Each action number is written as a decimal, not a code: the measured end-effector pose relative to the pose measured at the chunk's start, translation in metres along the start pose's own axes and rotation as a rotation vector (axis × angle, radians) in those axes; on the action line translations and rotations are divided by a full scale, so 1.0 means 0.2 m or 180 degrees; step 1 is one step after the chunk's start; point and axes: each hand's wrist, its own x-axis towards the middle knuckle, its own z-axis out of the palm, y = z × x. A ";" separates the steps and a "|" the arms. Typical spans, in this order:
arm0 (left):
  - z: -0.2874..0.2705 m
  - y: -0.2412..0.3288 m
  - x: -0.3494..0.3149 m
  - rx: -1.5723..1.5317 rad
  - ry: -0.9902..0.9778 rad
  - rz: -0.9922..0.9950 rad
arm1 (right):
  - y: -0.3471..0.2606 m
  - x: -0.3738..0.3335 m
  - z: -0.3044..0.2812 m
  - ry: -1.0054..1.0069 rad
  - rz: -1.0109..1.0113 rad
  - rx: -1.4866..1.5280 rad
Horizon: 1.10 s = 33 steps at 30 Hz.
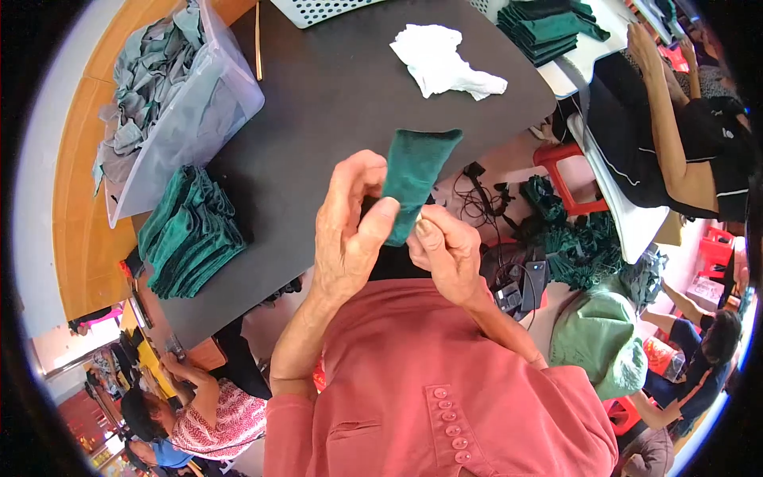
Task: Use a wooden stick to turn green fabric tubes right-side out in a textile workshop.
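Note:
A small dark green cloth (416, 171), folded into a narrow strip, is held up over the near edge of the black table (334, 87). My left hand (350, 226) pinches its lower left side between thumb and fingers. My right hand (447, 250) grips the bottom corner of the same cloth with its fingertips. Both hands sit close together above my red buttoned shirt.
A stack of folded green cloths (191, 234) lies at the table's left. A clear plastic bin (179, 103) of grey cloths stands behind it. A crumpled white cloth (441, 60) lies far centre. More green cloths (548, 28) are far right. Other people sit at right and lower left.

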 end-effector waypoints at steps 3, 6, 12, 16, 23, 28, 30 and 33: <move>-0.08 -0.03 0.00 0.0335 -0.0244 -0.0140 | -0.04 0.03 0.01 -0.0032 -0.0149 -0.0287; -0.10 -0.06 0.00 0.0458 -0.0332 -0.0049 | -0.05 0.06 0.04 0.0199 -0.0163 -0.0264; -0.18 -0.03 -0.01 0.1089 -0.0840 -0.0173 | -0.03 0.13 0.04 0.0255 -0.0826 -0.1082; -0.17 0.00 -0.03 0.1546 -0.1100 0.0086 | 0.00 0.18 0.08 0.0555 -0.0880 -0.0964; -0.22 0.05 -0.04 0.1437 0.0317 0.0729 | -0.05 0.18 0.06 0.0784 -0.2404 -0.2147; -0.15 0.20 -0.06 0.0313 0.0403 0.0157 | -0.05 0.20 0.05 0.0552 -0.3462 -0.2616; -0.18 0.21 -0.03 0.0610 0.0367 0.0008 | -0.04 0.19 0.04 0.0199 -0.3389 -0.2826; -0.23 0.12 -0.01 0.0175 0.0550 -0.0568 | -0.02 0.19 0.05 0.0266 -0.3166 -0.2897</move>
